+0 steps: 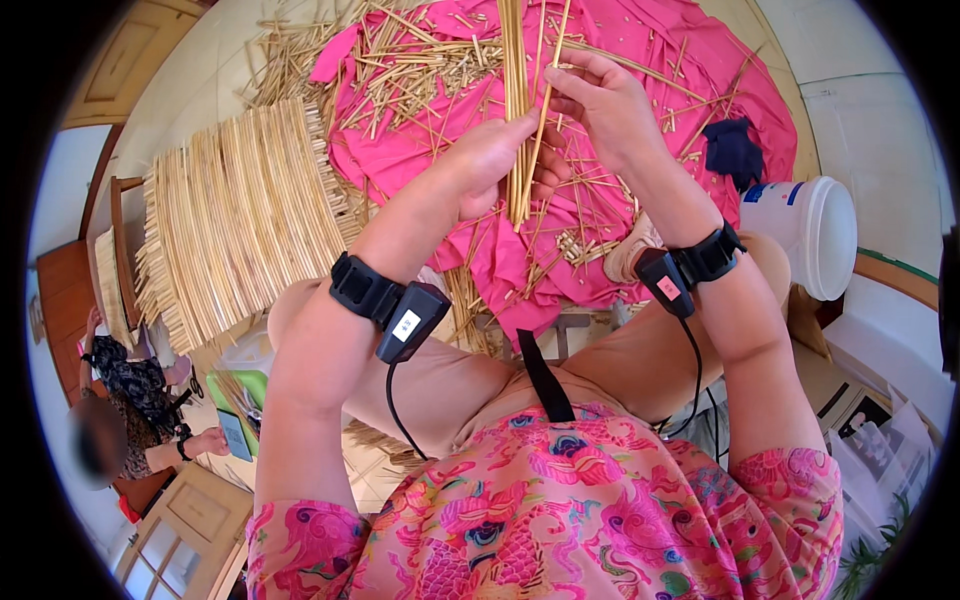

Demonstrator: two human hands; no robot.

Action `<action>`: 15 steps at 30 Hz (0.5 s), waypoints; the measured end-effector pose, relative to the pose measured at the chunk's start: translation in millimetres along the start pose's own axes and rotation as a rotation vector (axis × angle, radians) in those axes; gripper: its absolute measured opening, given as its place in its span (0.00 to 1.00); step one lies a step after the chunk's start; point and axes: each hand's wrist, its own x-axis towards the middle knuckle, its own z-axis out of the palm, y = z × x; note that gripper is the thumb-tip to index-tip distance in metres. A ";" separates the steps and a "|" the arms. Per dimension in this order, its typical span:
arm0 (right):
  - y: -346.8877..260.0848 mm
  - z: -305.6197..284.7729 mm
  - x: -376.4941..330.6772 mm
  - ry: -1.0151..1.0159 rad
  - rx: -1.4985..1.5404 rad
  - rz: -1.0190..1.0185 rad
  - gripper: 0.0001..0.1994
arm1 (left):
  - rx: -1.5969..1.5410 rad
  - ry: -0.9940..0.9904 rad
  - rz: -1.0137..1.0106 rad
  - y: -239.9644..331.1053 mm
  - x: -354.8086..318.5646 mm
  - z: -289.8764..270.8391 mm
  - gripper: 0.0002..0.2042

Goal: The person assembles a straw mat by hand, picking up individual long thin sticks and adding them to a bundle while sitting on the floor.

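A bundle of long straw stalks (514, 90) stands upright in my left hand (492, 160), whose fingers wrap round its lower part. My right hand (605, 100) pinches a single straw stalk (551, 75) between thumb and fingertips, just right of the bundle. That stalk slants, its lower end close to my left hand's fingers. Beneath both hands spreads a bright pink cloth (400, 165) strewn with loose stalks and short cut pieces (450, 70).
To the left lies a mat of stalks set side by side (235, 215). A white bucket (825, 240) stands at the right, near a dark blue cloth (733, 150) on the pink one. Another person (140, 400) at the far left holds a phone (235, 436) beside a green container (228, 398).
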 end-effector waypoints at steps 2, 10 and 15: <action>-0.6 -1.9 2.5 0.017 0.001 -0.017 0.16 | -0.033 -0.020 0.003 2.0 -2.0 2.5 0.18; 1.0 -3.3 3.6 0.028 -0.006 -0.033 0.16 | -0.045 -0.089 0.046 1.4 -3.2 1.6 0.19; 0.7 -0.5 2.4 0.030 -0.010 -0.038 0.17 | 0.013 -0.131 0.050 3.6 -9.2 7.0 0.18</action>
